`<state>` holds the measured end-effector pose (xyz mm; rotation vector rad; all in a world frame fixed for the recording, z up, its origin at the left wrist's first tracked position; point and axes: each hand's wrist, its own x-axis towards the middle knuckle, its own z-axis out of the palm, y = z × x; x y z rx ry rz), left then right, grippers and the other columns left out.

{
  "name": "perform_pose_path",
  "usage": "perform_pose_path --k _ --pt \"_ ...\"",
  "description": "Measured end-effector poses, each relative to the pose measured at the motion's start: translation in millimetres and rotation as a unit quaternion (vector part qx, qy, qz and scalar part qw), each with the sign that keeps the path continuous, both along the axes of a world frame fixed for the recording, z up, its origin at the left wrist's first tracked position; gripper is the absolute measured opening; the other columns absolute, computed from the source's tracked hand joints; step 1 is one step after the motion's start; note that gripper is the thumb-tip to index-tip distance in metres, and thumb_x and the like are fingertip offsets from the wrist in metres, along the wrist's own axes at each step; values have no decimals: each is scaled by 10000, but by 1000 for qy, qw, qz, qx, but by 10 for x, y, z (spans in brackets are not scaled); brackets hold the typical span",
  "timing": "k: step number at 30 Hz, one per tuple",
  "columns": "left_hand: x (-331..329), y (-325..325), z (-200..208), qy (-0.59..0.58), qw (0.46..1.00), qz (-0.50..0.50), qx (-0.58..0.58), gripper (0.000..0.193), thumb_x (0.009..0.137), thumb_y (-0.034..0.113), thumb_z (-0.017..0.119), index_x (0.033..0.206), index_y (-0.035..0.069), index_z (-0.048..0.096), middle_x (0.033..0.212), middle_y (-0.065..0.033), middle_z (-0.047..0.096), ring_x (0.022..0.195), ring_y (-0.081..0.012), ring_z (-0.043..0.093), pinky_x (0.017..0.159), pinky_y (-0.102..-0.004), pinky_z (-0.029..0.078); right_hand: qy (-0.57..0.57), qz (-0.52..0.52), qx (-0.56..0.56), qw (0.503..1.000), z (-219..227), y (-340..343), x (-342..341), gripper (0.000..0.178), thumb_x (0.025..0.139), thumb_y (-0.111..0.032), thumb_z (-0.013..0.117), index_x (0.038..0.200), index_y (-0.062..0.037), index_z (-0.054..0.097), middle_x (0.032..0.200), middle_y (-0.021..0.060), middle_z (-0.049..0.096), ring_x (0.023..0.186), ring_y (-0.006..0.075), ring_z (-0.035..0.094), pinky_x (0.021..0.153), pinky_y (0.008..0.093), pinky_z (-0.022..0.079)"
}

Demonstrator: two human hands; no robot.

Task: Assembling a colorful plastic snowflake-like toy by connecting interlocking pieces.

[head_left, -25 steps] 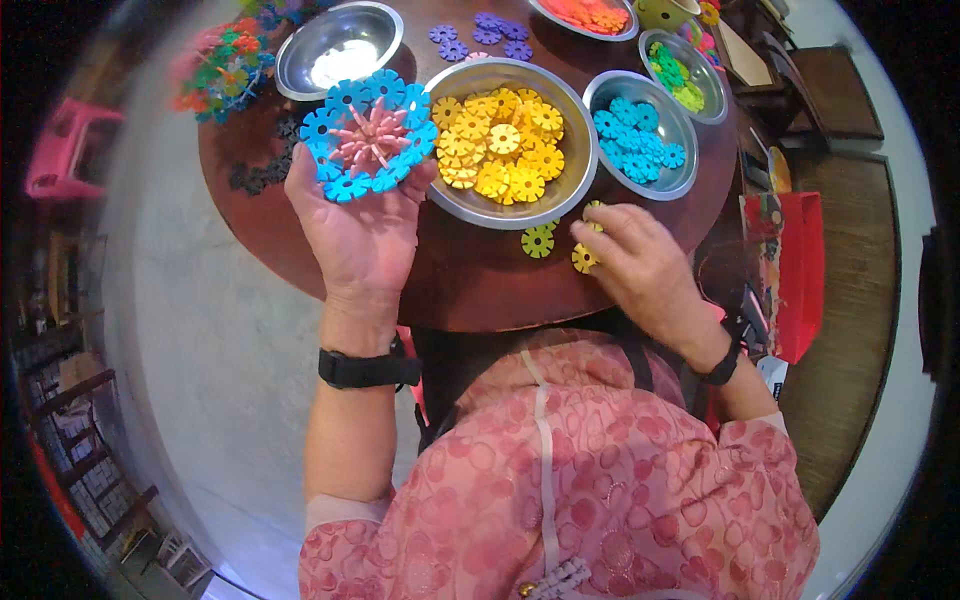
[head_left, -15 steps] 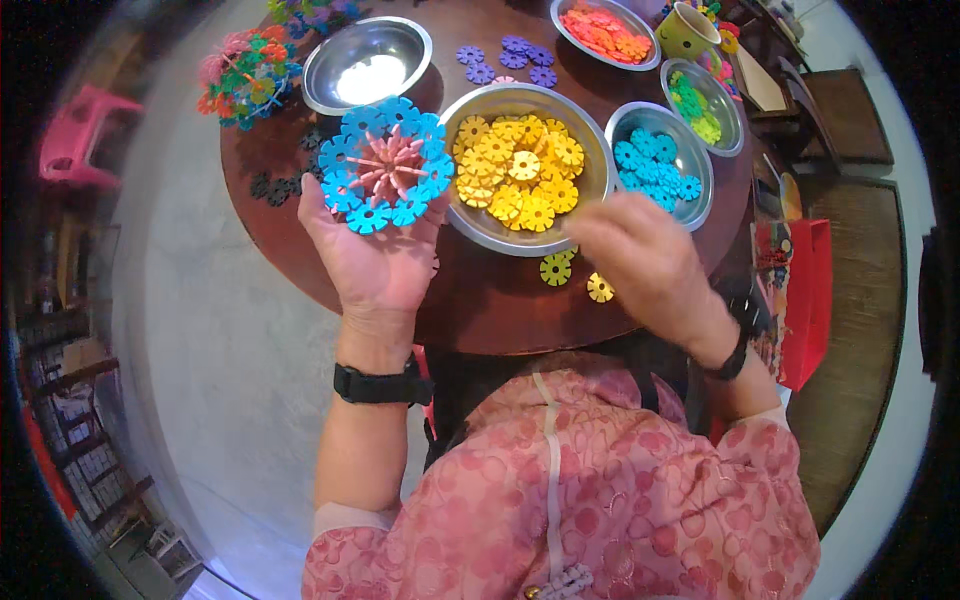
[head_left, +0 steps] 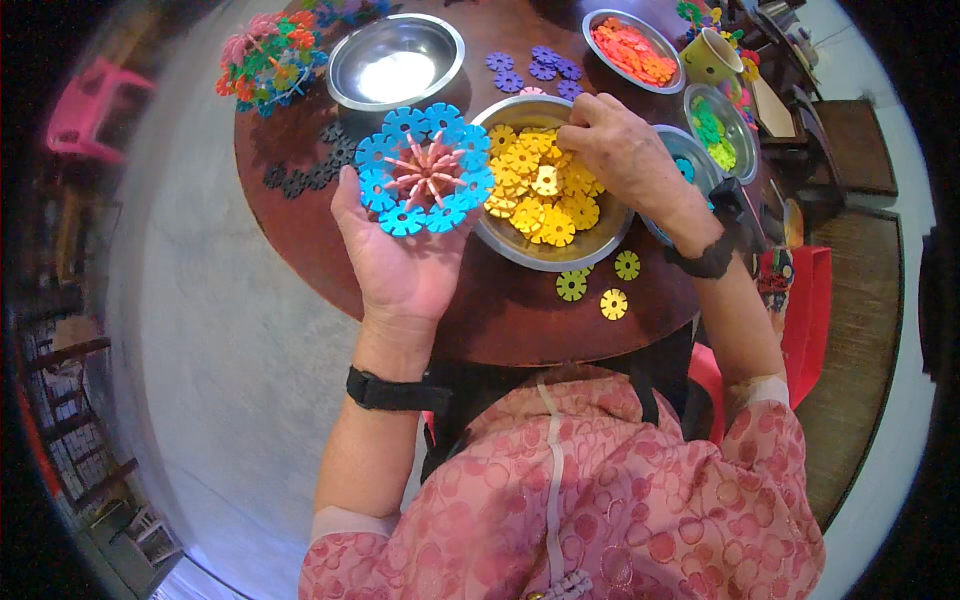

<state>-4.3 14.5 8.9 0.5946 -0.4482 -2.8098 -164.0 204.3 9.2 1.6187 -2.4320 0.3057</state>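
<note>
My left hand [head_left: 400, 268] is closed around the underside of a flower built of plastic snowflake discs. This snowflake-disc flower [head_left: 415, 205] has a ring of blue discs around pink discs standing on edge at its centre. To its right is a steel bowl [head_left: 552, 264] heaped with yellow snowflake discs [head_left: 540, 185]. My right hand [head_left: 625, 150] is over that bowl's far right side, fingers bent and tips drawn together at the yellow discs. Whether a disc is between those fingertips is hidden. Loose green discs [head_left: 571, 286] and a yellow disc [head_left: 614, 304] lie near the bowl.
A steel bowl [head_left: 345, 88] with a shiny bare bottom stands far left, beside a colourful disc construction [head_left: 270, 75]. Black discs [head_left: 318, 175] and purple discs [head_left: 545, 65] lie on the round table [head_left: 480, 330]. Bowls of orange [head_left: 630, 52], green [head_left: 712, 135] and blue discs [head_left: 684, 168] stand right.
My right hand has moved up and left, from near the yellow bowl's right front rim to the discs inside it. The flower stays in my left hand. The whole view has shifted slightly.
</note>
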Motion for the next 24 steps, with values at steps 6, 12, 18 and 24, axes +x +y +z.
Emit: perform_pose_path --k 6,12,18,24 --pt "-6 -11 -50 17 1000 -3 5 569 910 530 417 1235 75 524 1177 -113 601 1044 -245 595 872 -431 520 -164 -69 -116 977 116 37 73 131 764 -61 621 894 -51 638 819 89 621 792 244 618 696 336 497" --pt "-12 5 29 -24 1000 14 -14 591 899 549 425 1245 78 516 1185 -116 599 1045 -248 596 849 -428 523 -523 -183 -172 814 274 118 180 233 755 -74 633 960 37 638 757 53 641 693 102 598 635 261 481" --pt "0 -78 -26 10 1000 -11 -24 584 906 543 419 1249 80 514 1198 -116 593 1066 -254 588 860 -434 519 -479 -206 -129 843 403 147 385 197 802 -84 626 980 0 626 786 26 635 681 78 585 587 219 454" --pt "-45 -23 33 -14 1000 11 -4 559 917 523 407 1232 76 523 1178 -116 604 1047 -252 596 856 -437 521 -236 46 -23 970 251 278 1325 95 785 -90 605 823 -48 530 715 113 530 699 289 581 591 398 474"
